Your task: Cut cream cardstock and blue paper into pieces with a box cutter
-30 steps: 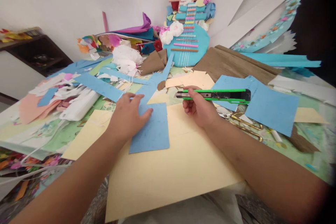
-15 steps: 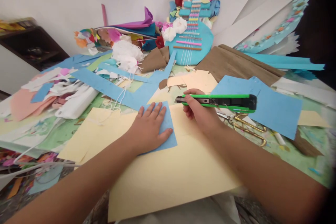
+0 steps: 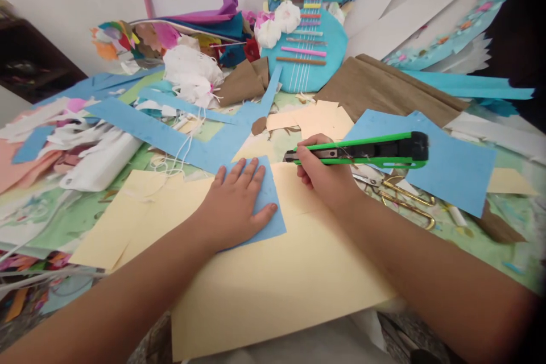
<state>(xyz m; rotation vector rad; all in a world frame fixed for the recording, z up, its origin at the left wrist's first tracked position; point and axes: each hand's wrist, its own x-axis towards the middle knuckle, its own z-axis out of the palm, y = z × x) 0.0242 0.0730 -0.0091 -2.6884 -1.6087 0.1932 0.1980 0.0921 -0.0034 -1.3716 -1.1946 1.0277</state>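
Note:
My left hand (image 3: 234, 199) lies flat with fingers spread on a small blue paper piece (image 3: 273, 222), pressing it onto a large cream paper sheet (image 3: 273, 290). In my right hand (image 3: 322, 168) is a green and black box cutter (image 3: 379, 149), gripped near its front end. The cutter's tip points left, close to the upper right corner of the blue piece; whether it touches the paper I cannot tell. Gold-handled scissors (image 3: 407, 193) lie just right of my right hand, partly hidden by the hand and the cutter.
A turquoise paper guitar (image 3: 305, 57) leans on the wall at the back. Blue paper strips (image 3: 145, 125) and a white power strip (image 3: 100, 165) lie to the left. Brown paper (image 3: 384, 88) and a larger blue sheet (image 3: 452, 165) lie to the right.
The cutter's rear end has tilted upward in my right hand. The whole view has shifted slightly, while my left hand stays flat on the blue piece.

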